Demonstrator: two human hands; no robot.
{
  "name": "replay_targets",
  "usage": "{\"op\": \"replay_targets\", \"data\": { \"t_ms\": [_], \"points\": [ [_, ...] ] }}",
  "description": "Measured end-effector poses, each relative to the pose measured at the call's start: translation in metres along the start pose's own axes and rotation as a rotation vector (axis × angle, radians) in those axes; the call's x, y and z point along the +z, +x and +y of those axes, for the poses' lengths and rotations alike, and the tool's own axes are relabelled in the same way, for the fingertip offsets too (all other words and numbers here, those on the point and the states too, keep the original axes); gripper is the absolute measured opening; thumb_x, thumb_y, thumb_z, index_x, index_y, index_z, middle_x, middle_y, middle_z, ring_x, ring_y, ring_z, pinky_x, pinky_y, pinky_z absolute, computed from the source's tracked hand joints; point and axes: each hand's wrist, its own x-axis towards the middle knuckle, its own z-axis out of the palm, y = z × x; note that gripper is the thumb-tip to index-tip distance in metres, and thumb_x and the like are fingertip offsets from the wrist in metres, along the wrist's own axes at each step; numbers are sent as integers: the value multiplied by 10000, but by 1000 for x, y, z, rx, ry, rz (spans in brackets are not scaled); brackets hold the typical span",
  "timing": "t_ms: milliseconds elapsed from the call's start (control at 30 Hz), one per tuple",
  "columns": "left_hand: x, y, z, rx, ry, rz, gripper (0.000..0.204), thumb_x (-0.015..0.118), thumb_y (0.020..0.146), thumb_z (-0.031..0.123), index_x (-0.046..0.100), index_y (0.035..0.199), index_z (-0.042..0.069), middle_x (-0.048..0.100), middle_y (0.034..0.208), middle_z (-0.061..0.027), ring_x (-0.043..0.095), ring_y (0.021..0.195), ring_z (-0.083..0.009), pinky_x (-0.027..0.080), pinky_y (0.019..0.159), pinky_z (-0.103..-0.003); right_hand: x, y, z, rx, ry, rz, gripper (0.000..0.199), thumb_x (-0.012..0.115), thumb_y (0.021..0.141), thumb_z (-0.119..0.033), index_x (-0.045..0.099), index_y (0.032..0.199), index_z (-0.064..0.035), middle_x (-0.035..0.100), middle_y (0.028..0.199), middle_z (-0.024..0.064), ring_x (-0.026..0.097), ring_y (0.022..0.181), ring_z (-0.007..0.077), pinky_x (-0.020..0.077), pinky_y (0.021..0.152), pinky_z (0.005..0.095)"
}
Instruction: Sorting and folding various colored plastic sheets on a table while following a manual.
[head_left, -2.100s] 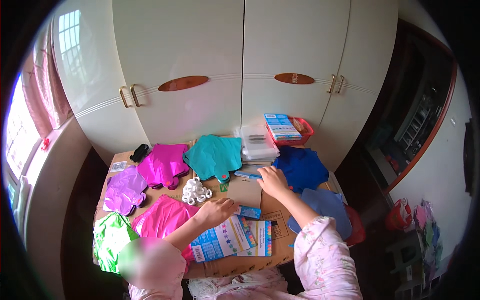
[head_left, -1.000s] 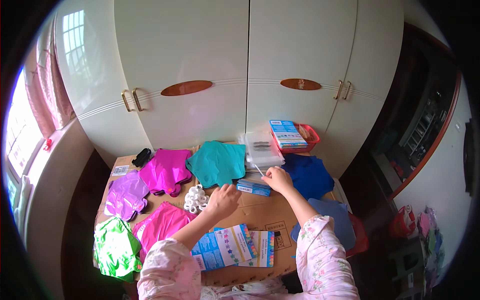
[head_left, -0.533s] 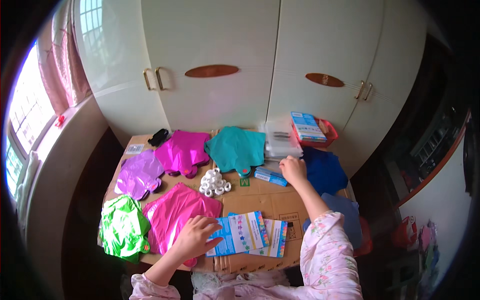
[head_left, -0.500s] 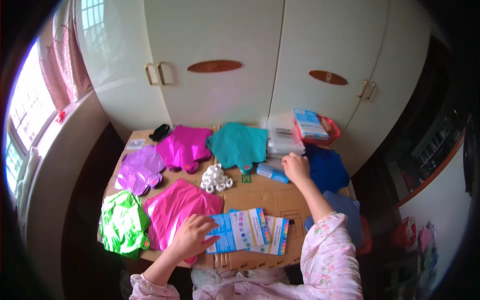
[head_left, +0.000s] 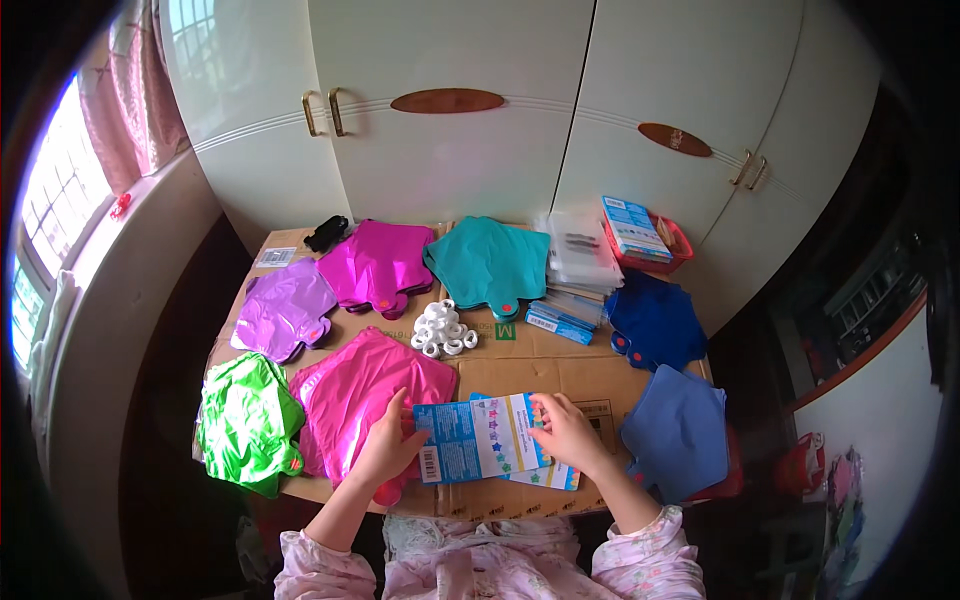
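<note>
A printed blue and white cardboard sleeve [head_left: 480, 438] lies between my two hands at the near middle of the table. My left hand [head_left: 393, 440] grips its left end, with the thumb along the front edge. At the opposite end, my right hand [head_left: 568, 435] pinches the right edge between thumb and fingers. Another card of the same print [head_left: 548, 477] is partly hidden beneath. To the left of my left hand is a pink foil balloon stack [head_left: 370, 390]. A heap of white rings [head_left: 440, 330], perhaps ribbon rolls, sits farther back.
Cardboard [head_left: 540, 375] covers the table. Around it lie green [head_left: 250, 425], lilac [head_left: 283, 308], magenta [head_left: 375, 265], teal [head_left: 488, 262], dark blue [head_left: 657, 318] and slate-blue foil stacks [head_left: 677, 430]. Clear packets [head_left: 580, 250], blue packs [head_left: 560, 324] and a red basket [head_left: 680, 245] stand far right.
My right hand has come back from the blue packs at the far right to the sleeve's right edge. My left hand has shifted to grip its left end.
</note>
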Motion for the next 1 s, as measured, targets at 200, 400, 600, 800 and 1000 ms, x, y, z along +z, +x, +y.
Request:
{"op": "replay_targets", "data": {
  "t_ms": [200,400,600,800,1000],
  "points": [
    [18,6,-4,204,-391,-46,484,527,830,-55,373,1287,-16,602,1000,-107,600,866,-158,481,763,-286,2,-6,-5,-14,52,210,532,680,757,-45,436,1229,-5,500,1105,115,576,900,210,479,803,317],
    [29,-32,19,210,-506,-1,225,470,871,-77,443,1073,15,553,873,-18,528,777,-50,430,662,-210,-21,-32,-18,104,1043,50,345,564,856,-27,473,1188,-4,519,1111,53,508,942,78,426,818,226],
    [59,-35,-13,165,-625,3,256,456,852,-85,418,1066,51,454,848,1,431,734,-39,352,598,-194,11,-52,7,32,925,42,209,577,880,-61,546,1084,-26,600,936,5,529,816,56,447,734,217],
    [65,-31,26,308,-651,390,440,490,813,-80,340,1214,26,417,1023,-56,434,899,-117,388,796,-253,8,-60,-17,-109,788,176,160,608,878,-93,577,1016,-19,624,906,37,556,815,95,457,728,244],
    [74,-38,27,372,-257,351,793,689,750,120,225,1367,-58,399,1171,-171,438,1076,-273,354,947,-354,21,-68,-23,-138,766,326,118,595,887,-97,593,970,-13,629,888,44,556,810,106,450,736,255]
  ]
}}
